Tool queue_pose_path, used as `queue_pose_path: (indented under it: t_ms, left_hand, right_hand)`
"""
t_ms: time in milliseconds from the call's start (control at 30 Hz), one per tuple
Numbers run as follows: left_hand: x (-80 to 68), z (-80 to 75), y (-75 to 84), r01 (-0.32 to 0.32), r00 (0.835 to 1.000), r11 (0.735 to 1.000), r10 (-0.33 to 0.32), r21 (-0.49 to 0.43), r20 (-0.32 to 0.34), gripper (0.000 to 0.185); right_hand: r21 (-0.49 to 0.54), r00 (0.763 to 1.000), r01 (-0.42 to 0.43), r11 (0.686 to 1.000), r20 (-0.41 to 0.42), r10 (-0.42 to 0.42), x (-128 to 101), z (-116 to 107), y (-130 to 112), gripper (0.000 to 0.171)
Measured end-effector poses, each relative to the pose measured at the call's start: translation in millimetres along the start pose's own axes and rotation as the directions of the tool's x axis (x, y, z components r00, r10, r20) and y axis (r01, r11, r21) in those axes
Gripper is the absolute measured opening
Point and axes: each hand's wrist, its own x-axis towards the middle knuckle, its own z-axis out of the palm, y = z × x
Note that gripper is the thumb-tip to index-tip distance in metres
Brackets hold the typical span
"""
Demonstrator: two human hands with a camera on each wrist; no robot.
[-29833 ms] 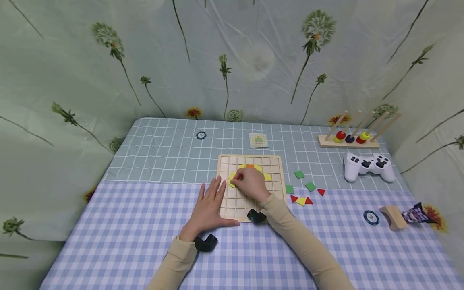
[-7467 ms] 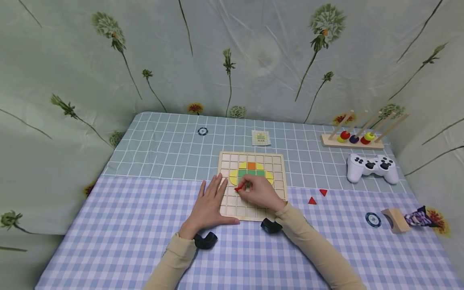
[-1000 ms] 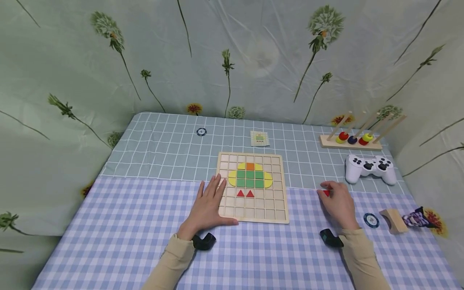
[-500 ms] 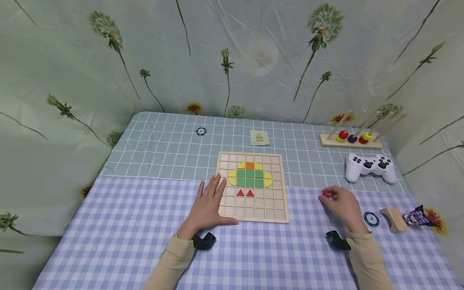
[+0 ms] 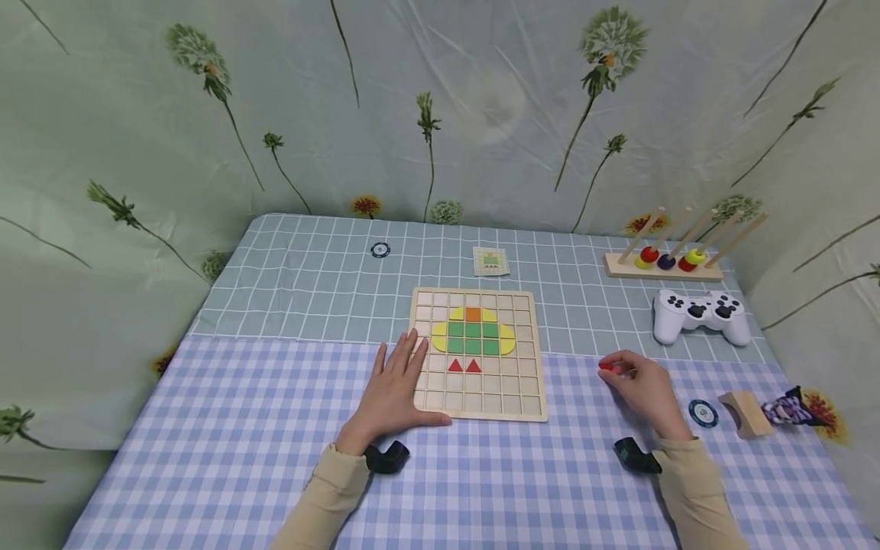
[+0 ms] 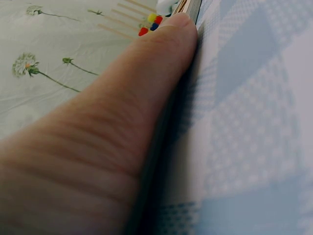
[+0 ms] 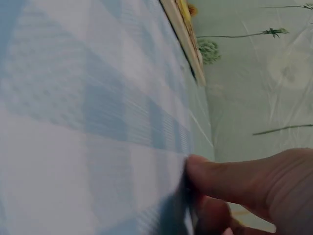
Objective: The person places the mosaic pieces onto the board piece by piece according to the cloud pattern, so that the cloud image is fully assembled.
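Note:
A square wooden grid board [image 5: 509, 389] lies mid-table, bearing a pattern of green squares [image 5: 473, 338], curved yellow pieces [image 5: 507, 339] and an orange square [image 5: 473, 314]. Below these sit two red triangles [image 5: 455, 366] in a row. My left hand [image 5: 390, 397] rests spread at the board's left edge, its thumb along the near edge. To the right of the board, my right hand [image 5: 645, 386] pinches a red triangle [image 5: 606, 367] between thumb and fingertips. In the right wrist view, that thumb [image 7: 230, 178] is close over the cloth and the piece is mostly hidden.
A small pattern card [image 5: 491, 261] lies behind the board, with a poker chip [image 5: 380, 250] to its left. At the right are a peg stand [image 5: 663, 267] with coloured beads, a white game controller [image 5: 700, 316], another chip [image 5: 703, 413], a wooden arch block [image 5: 746, 414] and a purple-black packet [image 5: 791, 409].
Over the last half-minute, green squares and two red triangles have come onto the board. Within the last second, my right hand has taken up the last loose red triangle. My left hand stays put.

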Motion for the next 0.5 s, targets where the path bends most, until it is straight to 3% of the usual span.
queue_pose_path:
  t_ms: [267, 500]
  left_hand:
    - [-0.2, 0.4, -0.9, 0.001, 1.0, 1.0, -0.001, 0.005, 0.002, 0.129]
    - [0.2, 0.9, -0.5, -0.002, 1.0, 1.0, 0.002, -0.002, 0.001, 0.129]
  right_hand:
    - [0.097, 0.995, 0.088, 0.991, -0.054, -0.083, 2.9, 20.2, -23.5, 0.017]
    - [0.218, 0.98, 0.197, 0.956, -0.003, -0.201, 9.5, 39.7, -57.3, 0.017]
